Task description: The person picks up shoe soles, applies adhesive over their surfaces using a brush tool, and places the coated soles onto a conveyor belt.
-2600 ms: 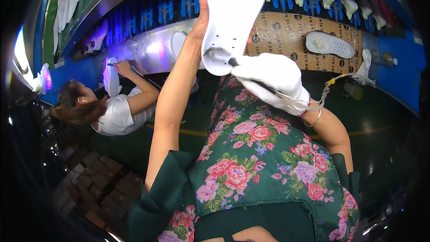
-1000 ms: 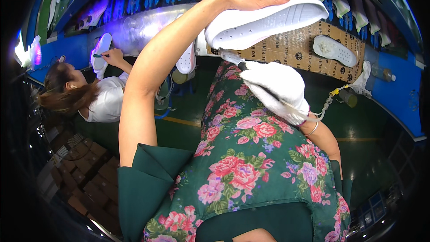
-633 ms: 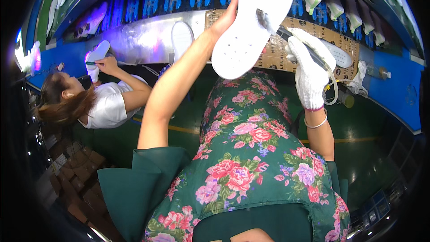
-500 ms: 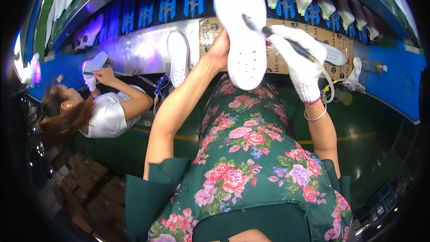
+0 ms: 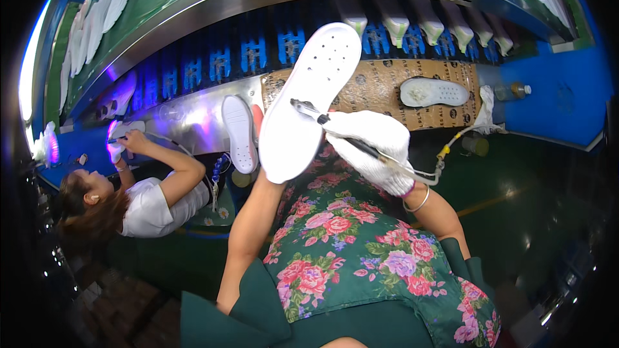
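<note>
A white shoe sole (image 5: 300, 135), dotted with small holes toward its far end, is held up and tilted in front of me by my left hand (image 5: 258, 118). Most of that hand is hidden behind the sole; only a bit of finger shows at its left edge. My right hand (image 5: 377, 145), in a white knit glove, is closed around a dark-handled brush (image 5: 322, 118) with a thin hose running from it. The bristles touch the sole's surface near its middle. Another white sole (image 5: 239, 134) leans at the bench edge to the left.
Brown cardboard (image 5: 374, 84) covers part of the bench, with a holed white sole (image 5: 433, 92) on it. Behind stands a row of blue racks (image 5: 253, 56). A clear bottle (image 5: 512, 91) lies at right. A co-worker (image 5: 161, 203) handles another sole at left.
The sole has been turned end for end, so its holes now point away from me, and it sits lower. The brush moved with my right hand to its middle. My view has shifted.
</note>
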`<state>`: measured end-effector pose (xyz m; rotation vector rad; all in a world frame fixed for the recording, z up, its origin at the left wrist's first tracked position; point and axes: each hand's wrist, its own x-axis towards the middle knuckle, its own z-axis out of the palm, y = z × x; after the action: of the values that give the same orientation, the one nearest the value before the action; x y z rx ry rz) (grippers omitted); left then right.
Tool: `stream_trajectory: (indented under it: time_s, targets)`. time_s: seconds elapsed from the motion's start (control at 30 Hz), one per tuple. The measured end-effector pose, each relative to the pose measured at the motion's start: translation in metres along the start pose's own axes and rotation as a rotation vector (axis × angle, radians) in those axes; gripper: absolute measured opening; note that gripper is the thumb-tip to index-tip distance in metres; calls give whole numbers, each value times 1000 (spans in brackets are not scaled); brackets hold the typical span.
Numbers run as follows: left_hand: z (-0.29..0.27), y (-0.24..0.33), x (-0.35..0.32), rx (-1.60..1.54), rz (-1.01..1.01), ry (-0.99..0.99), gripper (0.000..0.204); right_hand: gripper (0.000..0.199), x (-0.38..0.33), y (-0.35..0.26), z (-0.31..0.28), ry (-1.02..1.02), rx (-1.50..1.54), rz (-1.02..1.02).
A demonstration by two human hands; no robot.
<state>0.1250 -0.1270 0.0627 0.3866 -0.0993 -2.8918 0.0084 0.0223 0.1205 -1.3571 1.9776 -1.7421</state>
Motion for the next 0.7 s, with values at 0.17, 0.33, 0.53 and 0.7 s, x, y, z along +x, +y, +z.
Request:
stream_trajectory:
  time_s: [0.17, 0.33, 0.53, 0.7]
  targets:
    - [-13, -22, 15, 173, 98, -157, 103, 23, 8, -10, -4, 40, -116, -109]
    - [-12, -32, 32, -51, 46, -257, 105, 30, 16, -9, -6, -42, -105, -119]
    - [-10, -50, 36, 62, 52, -34, 104, 36, 40, -7, -8, -18, -189, -201]
    - [-36, -58, 36, 68, -39, 11, 101, 37, 21, -4, 7, -10, -53, 58]
